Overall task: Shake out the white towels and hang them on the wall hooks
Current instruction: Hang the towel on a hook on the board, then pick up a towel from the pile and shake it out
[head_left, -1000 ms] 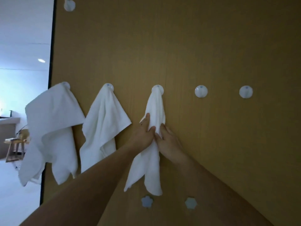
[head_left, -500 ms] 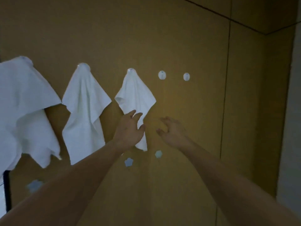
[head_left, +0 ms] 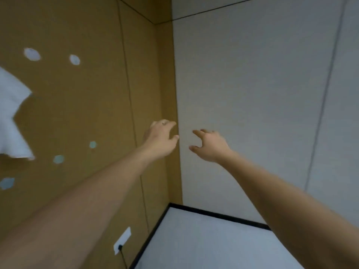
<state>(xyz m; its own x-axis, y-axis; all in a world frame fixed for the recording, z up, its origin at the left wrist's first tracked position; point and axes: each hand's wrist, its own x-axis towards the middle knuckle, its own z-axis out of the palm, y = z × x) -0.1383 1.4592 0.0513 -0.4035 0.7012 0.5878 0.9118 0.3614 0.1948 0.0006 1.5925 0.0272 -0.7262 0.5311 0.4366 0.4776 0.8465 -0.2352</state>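
- Two bare forearms reach up from the bottom edge of the view, toward the room corner.
- The left hand [head_left: 160, 139] is held out empty, fingers loosely curled and spread, in front of the brown wall panel [head_left: 87, 94] near its right edge.
- The right hand [head_left: 210, 147] is just beside it, also empty, fingers half-open and bent (a claw-like pose), in front of the pale wall [head_left: 252, 84].
- Low on the brown panel, near the floor, sits a white wall socket [head_left: 122, 240] with a dark cable plugged in.
- A black skirting strip [head_left: 213, 213] runs along the foot of the pale wall above a light floor [head_left: 204, 245].
- A white towel [head_left: 11, 117] hangs at the left edge of the brown panel, only partly in view and blurred; neither hand touches it.
- Two round white hooks [head_left: 32, 54] are bare near the panel's upper left, to the right of the towel.
- Three small bluish flower-shaped markers [head_left: 58, 159] lie lower on the panel, below the towel and hooks.
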